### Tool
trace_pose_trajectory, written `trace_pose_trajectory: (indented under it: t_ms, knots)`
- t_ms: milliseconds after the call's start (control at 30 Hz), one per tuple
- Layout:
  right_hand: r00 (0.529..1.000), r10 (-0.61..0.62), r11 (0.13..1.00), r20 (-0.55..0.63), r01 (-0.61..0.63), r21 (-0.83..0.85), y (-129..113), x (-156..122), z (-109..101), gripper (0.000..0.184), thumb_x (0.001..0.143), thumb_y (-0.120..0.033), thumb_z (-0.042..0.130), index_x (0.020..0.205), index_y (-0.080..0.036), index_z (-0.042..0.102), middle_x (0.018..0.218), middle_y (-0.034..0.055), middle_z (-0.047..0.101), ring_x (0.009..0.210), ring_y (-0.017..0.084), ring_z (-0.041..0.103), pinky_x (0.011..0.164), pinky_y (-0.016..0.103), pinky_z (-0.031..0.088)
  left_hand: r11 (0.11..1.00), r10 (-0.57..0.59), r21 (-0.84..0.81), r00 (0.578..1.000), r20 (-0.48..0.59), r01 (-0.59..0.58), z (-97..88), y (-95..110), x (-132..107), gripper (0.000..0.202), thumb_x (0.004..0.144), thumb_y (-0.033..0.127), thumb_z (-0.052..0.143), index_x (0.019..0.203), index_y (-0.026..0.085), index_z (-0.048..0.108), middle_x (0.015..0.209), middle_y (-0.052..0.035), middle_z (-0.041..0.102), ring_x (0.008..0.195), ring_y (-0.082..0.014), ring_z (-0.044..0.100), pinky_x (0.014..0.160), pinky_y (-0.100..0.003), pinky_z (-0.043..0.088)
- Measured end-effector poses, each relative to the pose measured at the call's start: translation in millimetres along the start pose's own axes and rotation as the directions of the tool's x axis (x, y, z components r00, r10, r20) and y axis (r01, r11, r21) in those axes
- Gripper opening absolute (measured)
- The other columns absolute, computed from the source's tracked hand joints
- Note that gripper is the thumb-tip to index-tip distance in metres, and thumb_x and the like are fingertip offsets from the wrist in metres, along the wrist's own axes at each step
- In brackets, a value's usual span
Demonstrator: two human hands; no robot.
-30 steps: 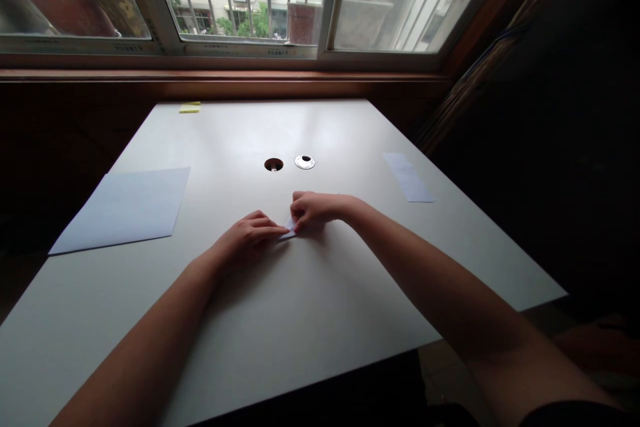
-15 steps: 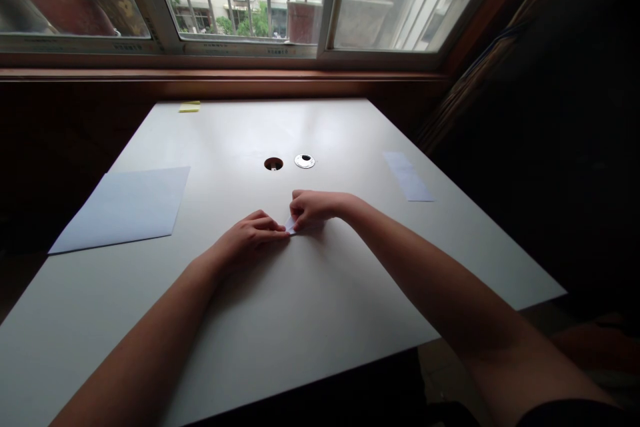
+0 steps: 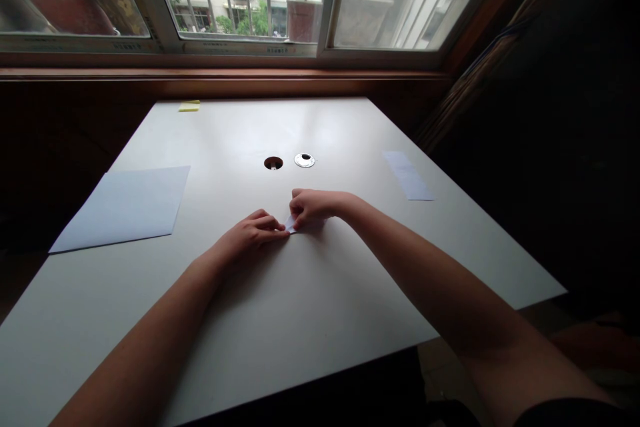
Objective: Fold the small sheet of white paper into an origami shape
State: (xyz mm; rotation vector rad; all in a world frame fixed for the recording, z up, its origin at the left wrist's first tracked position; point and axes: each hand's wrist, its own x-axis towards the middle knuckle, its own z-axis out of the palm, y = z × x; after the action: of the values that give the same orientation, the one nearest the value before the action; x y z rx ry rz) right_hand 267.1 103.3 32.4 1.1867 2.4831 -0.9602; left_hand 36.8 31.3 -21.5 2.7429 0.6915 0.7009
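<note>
A small piece of folded white paper (image 3: 290,224) lies on the white table (image 3: 310,320), mostly covered by my hands. My left hand (image 3: 253,232) pinches its left tip, fingers pressed together and pointing right. My right hand (image 3: 313,207) is curled over the paper from the right, thumb and fingertips pressing it close to the left fingertips. A bit of the paper also shows beneath the right palm. How it is folded is hidden under the fingers.
A stack of white paper sheets (image 3: 125,207) lies at the left edge. A paper strip (image 3: 407,175) is on the right. Behind my hands are a round table hole (image 3: 273,163) and its cover (image 3: 305,160). Yellow sticky notes (image 3: 189,106) sit at the far edge, below the window.
</note>
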Motion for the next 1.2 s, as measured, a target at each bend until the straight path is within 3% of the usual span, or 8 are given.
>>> trace_pose_trajectory:
  t_ms: [167,433,667,867,1200]
  knots:
    - [0.999,-0.02,1.0,-0.04,0.021,0.02,5.2,1.1,4.8,0.025,0.073,-0.041,0.074,0.087,-0.022,0.066,0.112,0.0048,0.051,0.095,0.02,0.057,0.075,0.026,0.047,1.0,-0.009,0.003,1.0,0.007,0.009,3.5,-2.7,-1.0,0.034,0.096,0.015,0.051,0.123,0.028,0.068,0.108,-0.0082,0.07,0.1,-0.0196,0.059,0.085,-0.033,0.056]
    - [0.994,-0.002,1.0,-0.108,0.0,-0.02,-0.4,-4.7,12.2,0.044,0.068,-0.059,0.075,0.092,-0.026,0.061,0.111,0.0067,0.052,0.111,0.031,0.047,0.086,0.036,0.045,1.0,0.004,0.008,1.0,0.022,-0.004,1.3,-2.4,0.6,0.034,0.095,0.014,0.054,0.122,0.029,0.068,0.108,-0.0079,0.07,0.1,-0.0203,0.058,0.084,-0.033,0.055]
    - [0.995,0.053,0.994,-0.089,-0.061,-0.086,-7.9,-1.9,10.8,0.038,0.069,-0.053,0.075,0.091,-0.027,0.06,0.116,0.0071,0.052,0.112,0.033,0.046,0.082,0.038,0.044,1.0,0.008,0.007,1.0,-0.016,-0.008,4.3,-4.9,0.2,0.031,0.096,0.021,0.055,0.122,0.03,0.069,0.103,-0.0079,0.071,0.096,-0.019,0.06,0.084,-0.032,0.055]
    - [0.996,0.035,0.986,-0.086,-0.048,-0.157,-10.0,-13.3,8.6,0.027,0.072,-0.038,0.071,0.092,-0.026,0.058,0.116,0.0072,0.053,0.112,0.033,0.047,0.083,0.039,0.042,1.0,-0.004,-0.013,1.0,-0.031,0.003,3.1,-3.0,1.0,0.026,0.095,0.02,0.056,0.114,0.028,0.073,0.104,-0.0067,0.072,0.095,-0.0184,0.061,0.083,-0.031,0.056]
    - [0.997,0.015,0.989,-0.082,-0.027,-0.149,4.8,-23.6,5.3,0.033,0.072,-0.031,0.073,0.1,-0.028,0.057,0.118,0.006,0.054,0.112,0.031,0.046,0.089,0.04,0.039,0.998,-0.018,-0.064,0.999,-0.049,0.015,0.8,-8.0,-3.3,0.021,0.094,0.022,0.059,0.106,0.027,0.076,0.109,-0.0051,0.075,0.093,-0.0181,0.061,0.081,-0.031,0.057]
